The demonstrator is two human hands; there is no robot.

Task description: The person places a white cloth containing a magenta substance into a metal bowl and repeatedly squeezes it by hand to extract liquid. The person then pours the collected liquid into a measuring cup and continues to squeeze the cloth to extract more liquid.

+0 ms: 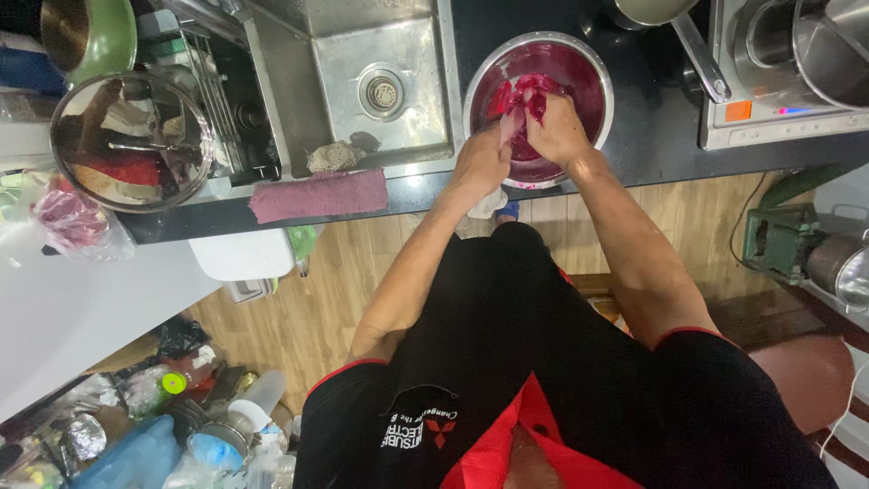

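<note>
A steel mixing bowl stained deep red-purple stands on the dark counter right of the sink. Both my hands are inside it, closed around a wet, red-soaked cloth bundle. My left hand grips the pale lower end of the bundle at the bowl's near rim. My right hand clamps the red upper part over the middle of the bowl. Red liquid pools in the bowl's bottom.
A steel sink lies left of the bowl, with a pink towel over the counter edge. A dish rack and a glass-lidded pot stand further left. A stove with pots is at right. Clutter covers the wooden floor below.
</note>
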